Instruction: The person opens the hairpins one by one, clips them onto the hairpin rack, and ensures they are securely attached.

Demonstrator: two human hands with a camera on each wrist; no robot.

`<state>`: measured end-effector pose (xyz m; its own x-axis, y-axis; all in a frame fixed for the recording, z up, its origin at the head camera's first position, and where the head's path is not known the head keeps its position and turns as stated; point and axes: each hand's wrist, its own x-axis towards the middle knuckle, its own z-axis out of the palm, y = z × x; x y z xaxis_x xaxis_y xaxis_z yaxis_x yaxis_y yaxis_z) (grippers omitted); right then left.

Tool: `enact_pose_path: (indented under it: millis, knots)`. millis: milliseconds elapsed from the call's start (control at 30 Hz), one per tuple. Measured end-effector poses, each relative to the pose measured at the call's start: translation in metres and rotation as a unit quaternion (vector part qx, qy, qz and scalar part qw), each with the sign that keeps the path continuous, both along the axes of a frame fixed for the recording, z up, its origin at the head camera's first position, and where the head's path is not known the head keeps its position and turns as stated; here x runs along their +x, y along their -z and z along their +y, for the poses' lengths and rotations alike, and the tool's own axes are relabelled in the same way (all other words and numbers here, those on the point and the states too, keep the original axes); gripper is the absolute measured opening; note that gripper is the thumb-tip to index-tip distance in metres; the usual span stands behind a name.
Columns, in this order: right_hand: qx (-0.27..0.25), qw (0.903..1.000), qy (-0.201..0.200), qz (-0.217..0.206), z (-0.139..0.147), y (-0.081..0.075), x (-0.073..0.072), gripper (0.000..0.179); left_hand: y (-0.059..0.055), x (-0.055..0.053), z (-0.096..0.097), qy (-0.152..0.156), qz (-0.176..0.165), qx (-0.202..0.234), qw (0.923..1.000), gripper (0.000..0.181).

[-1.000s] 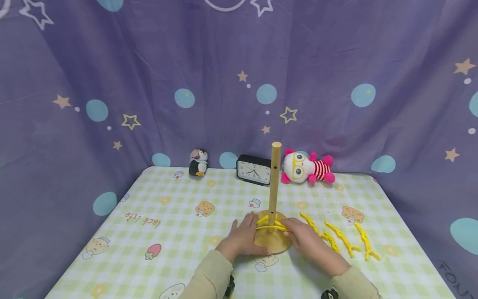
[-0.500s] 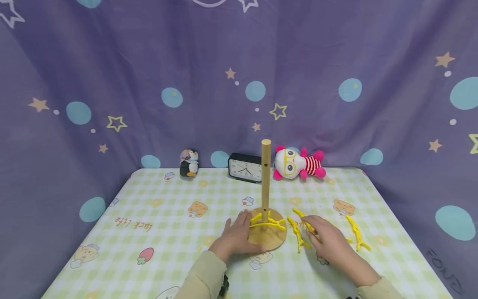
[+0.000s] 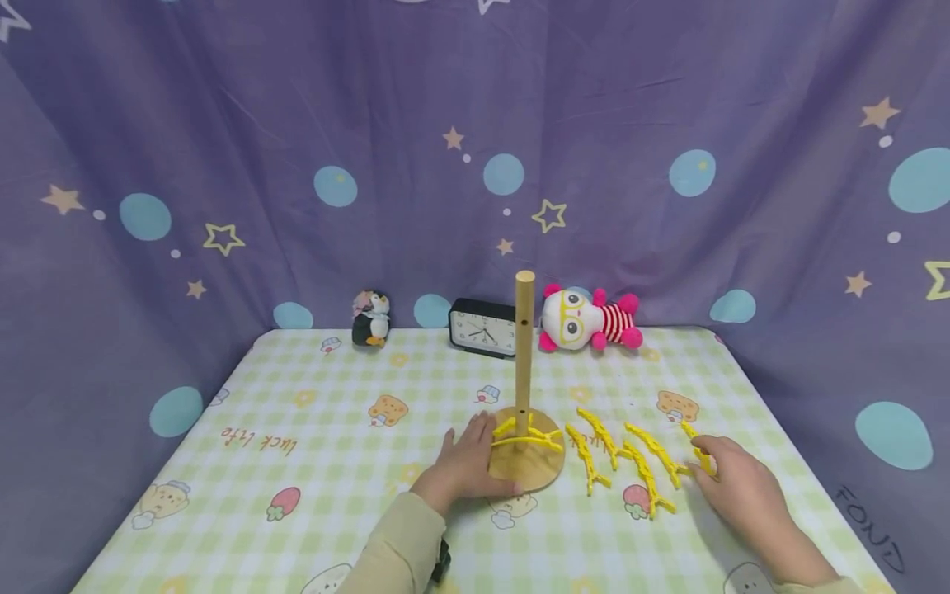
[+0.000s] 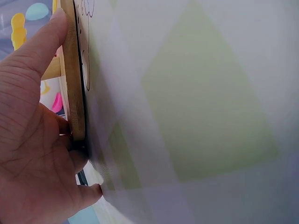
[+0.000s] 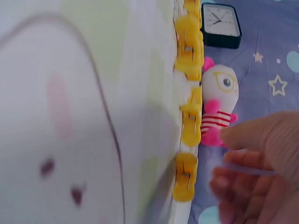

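Note:
A wooden stand has a round base (image 3: 530, 477) and an upright pole (image 3: 524, 363) with small holes. My left hand (image 3: 466, 464) holds the base at its left side; in the left wrist view the thumb lies along the rim (image 4: 74, 93) and the fingertips meet its edge. Yellow branched plastic pieces (image 3: 527, 443) lie on the base round the pole. At the right, my right hand (image 3: 745, 491) hovers with loosely bent fingers over the rightmost yellow piece (image 3: 703, 460). In the right wrist view, its fingers look apart from the yellow spring clips (image 5: 186, 175).
Several more yellow pieces (image 3: 653, 450) lie between the stand and my right hand. Along the back edge of the checked tablecloth (image 3: 326, 487) are a penguin figure (image 3: 371, 318), a black clock (image 3: 482, 327) and a pink-and-white plush toy (image 3: 590, 319). A purple curtain (image 3: 416, 99) hangs behind.
My right hand has let go of a yellow piece on the base and moved right, past the loose pieces to the rightmost one. My left hand stays at the base. The head view has shifted slightly.

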<state>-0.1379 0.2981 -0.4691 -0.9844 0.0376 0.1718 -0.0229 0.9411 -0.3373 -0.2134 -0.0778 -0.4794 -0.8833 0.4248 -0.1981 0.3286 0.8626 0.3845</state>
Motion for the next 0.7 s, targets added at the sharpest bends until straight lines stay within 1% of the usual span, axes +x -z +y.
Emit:
enact_pose_path:
  millis: [67,167,233,300,367,433,567,700]
  knots:
    - [0.009,0.9987,0.02,-0.045,0.007,0.001,-0.001,0.054,-0.001,0.0,-0.001,-0.001,0.0,0.001,1.0,0.117]
    - [0.006,0.9927,0.03,-0.117,0.017,0.004,-0.004,0.074,-0.002,0.001,-0.002,0.0,-0.001,0.002,1.0,0.117]
    - [0.002,0.9883,0.03,-0.15,0.022,0.007,-0.005,0.085,-0.003,0.002,-0.002,0.0,-0.003,0.005,1.0,0.117]
    - [-0.004,0.9846,0.025,-0.173,0.025,0.008,-0.007,0.093,-0.004,0.002,-0.002,0.0,-0.007,0.006,1.0,0.117]
    - [-0.004,0.9819,0.022,-0.188,0.026,0.01,-0.008,0.096,-0.005,0.002,-0.001,-0.001,-0.011,0.006,0.9999,0.116]
    - [-0.004,0.9804,0.02,-0.196,0.027,0.01,-0.009,0.094,-0.005,0.002,-0.001,-0.003,-0.015,0.007,0.9999,0.116]
    - [-0.002,0.98,0.016,-0.198,0.028,0.012,-0.011,0.085,-0.003,0.001,0.0,-0.004,-0.02,-0.004,0.9998,0.116]
    - [0.005,0.9814,0.011,-0.192,0.028,0.013,-0.011,0.073,-0.002,0.001,0.0,-0.004,-0.016,-0.004,0.9999,0.116]
